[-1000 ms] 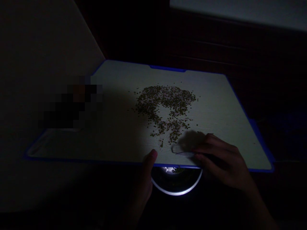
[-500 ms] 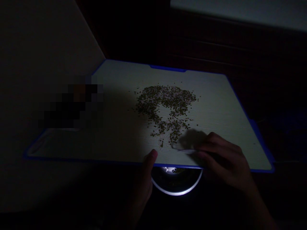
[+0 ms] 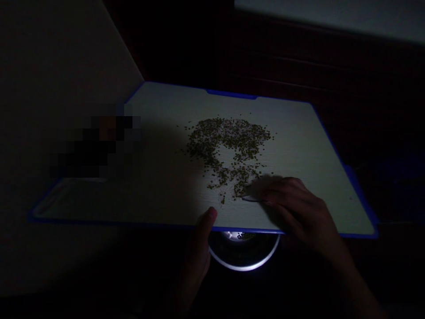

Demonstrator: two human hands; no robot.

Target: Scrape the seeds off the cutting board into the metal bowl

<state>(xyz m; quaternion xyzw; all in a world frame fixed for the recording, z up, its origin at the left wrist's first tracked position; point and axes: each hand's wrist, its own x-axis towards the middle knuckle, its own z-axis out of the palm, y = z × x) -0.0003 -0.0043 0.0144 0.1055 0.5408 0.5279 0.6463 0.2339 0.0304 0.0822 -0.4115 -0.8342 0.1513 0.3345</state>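
Note:
A white board with a blue rim lies tilted in dim light. Small green beans, likely mung beans, are scattered over its middle in a loose ring trailing toward me. My left hand clasps the near rim, thumb on top and fingers hidden beneath. In my right hand, the closed fingers pinch a thin, pale, slightly curved tool whose kind is too dark to make out. Its tip touches the board by the nearest beans. Below the near rim is a shiny round bowl with some beans inside.
A blurred-out dark object rests over the board's left edge. Behind it stands a pale surface. A light ledge runs along the top right above dark panels. Something dark blue shows faintly at the right.
My right hand has moved slightly left and away from me with the tool, bringing its tip nearer the closest beans. The left hand keeps its hold on the rim.

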